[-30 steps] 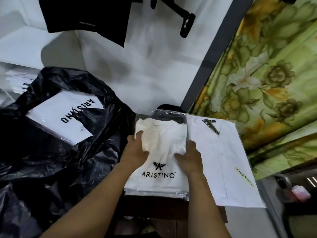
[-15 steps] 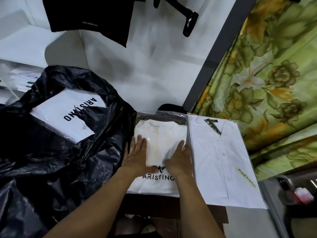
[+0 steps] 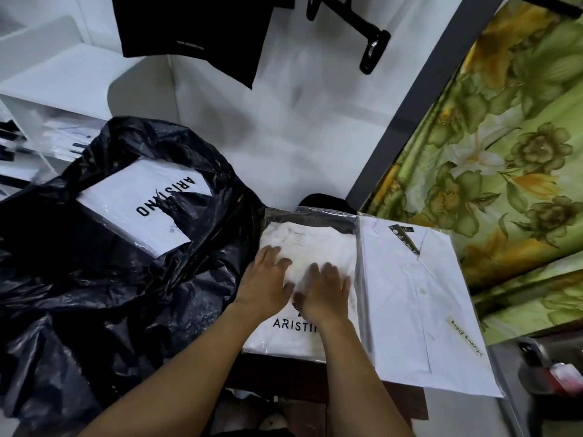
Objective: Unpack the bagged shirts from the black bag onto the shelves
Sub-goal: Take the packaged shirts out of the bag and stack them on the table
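A white bagged shirt [image 3: 303,241] marked ARISTINO lies on top of a stack on a dark wooden surface [image 3: 407,402]. My left hand [image 3: 268,279] and my right hand [image 3: 326,291] both press flat on it, side by side, fingers straight. To its right lies a second bagged white shirt [image 3: 416,304] with a dark tag and a handwritten label. The black bag [image 3: 94,294] sits crumpled at the left, its mouth open. Inside it shows another bagged ARISTINO shirt [image 3: 138,206].
White shelves [image 3: 56,86] stand at the far left with more bagged items on a lower level. A dark garment [image 3: 192,29] and a black hanger [image 3: 369,33] hang above. A flowered green curtain [image 3: 504,152] fills the right side. Small items [image 3: 555,373] sit at the lower right.
Both hands slid from the sides of the bagged shirt to its middle and now lie flat together on it. The shirt itself stays in place.
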